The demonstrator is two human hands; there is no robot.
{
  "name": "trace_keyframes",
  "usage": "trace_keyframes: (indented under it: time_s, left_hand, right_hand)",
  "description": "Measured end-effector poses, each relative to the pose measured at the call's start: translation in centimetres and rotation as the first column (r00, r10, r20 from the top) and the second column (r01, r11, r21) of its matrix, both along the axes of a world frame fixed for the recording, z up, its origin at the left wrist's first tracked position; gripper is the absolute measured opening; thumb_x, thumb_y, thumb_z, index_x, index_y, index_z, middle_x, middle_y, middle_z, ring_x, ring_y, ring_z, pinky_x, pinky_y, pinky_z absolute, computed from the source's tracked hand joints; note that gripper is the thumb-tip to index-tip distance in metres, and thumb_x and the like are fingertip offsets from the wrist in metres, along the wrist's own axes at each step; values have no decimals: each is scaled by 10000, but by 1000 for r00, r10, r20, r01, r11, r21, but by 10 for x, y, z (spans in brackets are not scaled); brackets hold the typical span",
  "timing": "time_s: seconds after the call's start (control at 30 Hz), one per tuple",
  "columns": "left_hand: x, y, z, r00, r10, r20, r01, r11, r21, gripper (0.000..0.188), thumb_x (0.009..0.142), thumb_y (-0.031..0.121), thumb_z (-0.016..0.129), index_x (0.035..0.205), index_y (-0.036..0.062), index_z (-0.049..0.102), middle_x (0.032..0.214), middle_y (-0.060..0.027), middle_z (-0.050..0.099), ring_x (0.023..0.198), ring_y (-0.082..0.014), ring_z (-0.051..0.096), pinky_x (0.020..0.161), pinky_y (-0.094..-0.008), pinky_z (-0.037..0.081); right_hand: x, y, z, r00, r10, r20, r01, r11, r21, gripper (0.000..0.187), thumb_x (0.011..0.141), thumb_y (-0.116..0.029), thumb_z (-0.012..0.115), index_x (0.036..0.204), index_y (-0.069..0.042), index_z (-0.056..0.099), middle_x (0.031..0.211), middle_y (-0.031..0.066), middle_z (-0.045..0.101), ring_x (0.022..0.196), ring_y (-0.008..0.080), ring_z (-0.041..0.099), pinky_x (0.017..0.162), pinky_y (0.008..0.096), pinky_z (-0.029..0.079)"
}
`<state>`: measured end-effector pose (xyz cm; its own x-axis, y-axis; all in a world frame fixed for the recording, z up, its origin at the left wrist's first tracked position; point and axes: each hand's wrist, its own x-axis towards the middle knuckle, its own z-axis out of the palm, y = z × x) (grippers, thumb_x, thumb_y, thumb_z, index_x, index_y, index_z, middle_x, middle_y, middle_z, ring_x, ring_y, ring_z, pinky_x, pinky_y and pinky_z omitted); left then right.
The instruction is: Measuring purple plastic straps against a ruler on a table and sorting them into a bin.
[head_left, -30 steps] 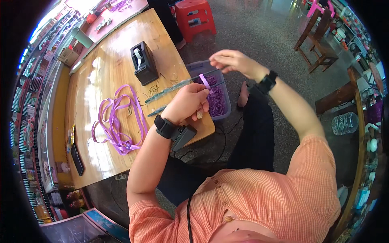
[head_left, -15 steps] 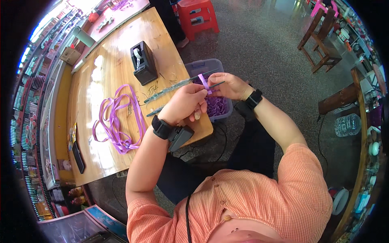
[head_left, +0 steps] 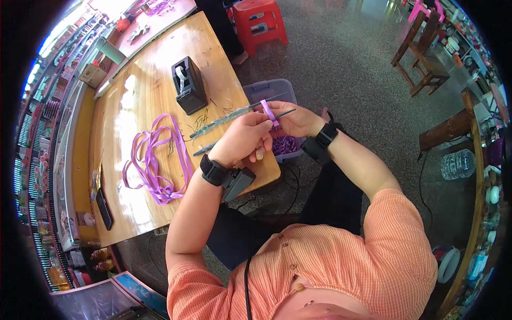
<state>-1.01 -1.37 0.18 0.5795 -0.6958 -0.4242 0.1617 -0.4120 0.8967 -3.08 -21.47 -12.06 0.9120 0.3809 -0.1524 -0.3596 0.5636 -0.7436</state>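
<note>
Over the table's right edge, my left hand (head_left: 246, 134) is closed, its thumb and fingers pinching a strip of purple ribbon (head_left: 270, 114). The ribbon strip crosses a thin dark rod (head_left: 288, 112) that passes by my left hand. My right hand (head_left: 300, 121) is curled in from the right with its fingers at the ribbon and rod; its fingertips are partly hidden. Lying beyond my left hand is another dark rod in clear wrapping (head_left: 221, 117). To the left, a loose tangle of purple ribbon (head_left: 154, 160) rests on the wooden table (head_left: 144, 90).
A black tape dispenser (head_left: 190, 88) stands on the table, and a phone (head_left: 104, 209) lies near its left edge. Below my hands is a plastic bin (head_left: 274, 85) with purple ribbon pieces. Further off are a red stool (head_left: 260, 24) and a wooden chair (head_left: 424, 58).
My right hand has shifted slightly down and turned, its fingers moving in behind the ribbon strip. My left hand keeps nearly the same place.
</note>
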Motion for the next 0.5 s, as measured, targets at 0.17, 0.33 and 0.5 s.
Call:
trace_keyframes:
  time_s: [0.17,0.33,0.5]
  left_hand:
    - [1,-1,0,1000,-23,-9,23,1000,-19,290,1032,173,508,1224,-22,605,701,-32,632,471,-79,535,399,-220,409]
    - [0,-1,1,999,-40,15,40,999,-4,291,1028,161,497,1226,-21,606,708,-33,631,482,-82,545,404,-220,415]
    - [3,-1,0,998,-53,27,53,999,-1,297,1024,151,482,1230,-20,610,716,-38,635,480,-87,550,402,-222,421]
  right_hand:
    - [-11,3,-4,998,-50,-30,53,989,139,316,1041,-246,520,1306,-84,579,1173,26,647,1032,158,643,945,409,540]
    - [-11,5,1,1000,18,-20,-8,911,413,428,1019,-278,412,1275,15,590,1194,124,660,1104,293,638,1010,478,483]
    - [-5,-2,7,998,-3,-70,26,943,331,453,1000,-319,421,1214,17,637,1170,140,679,1074,294,641,988,446,487]
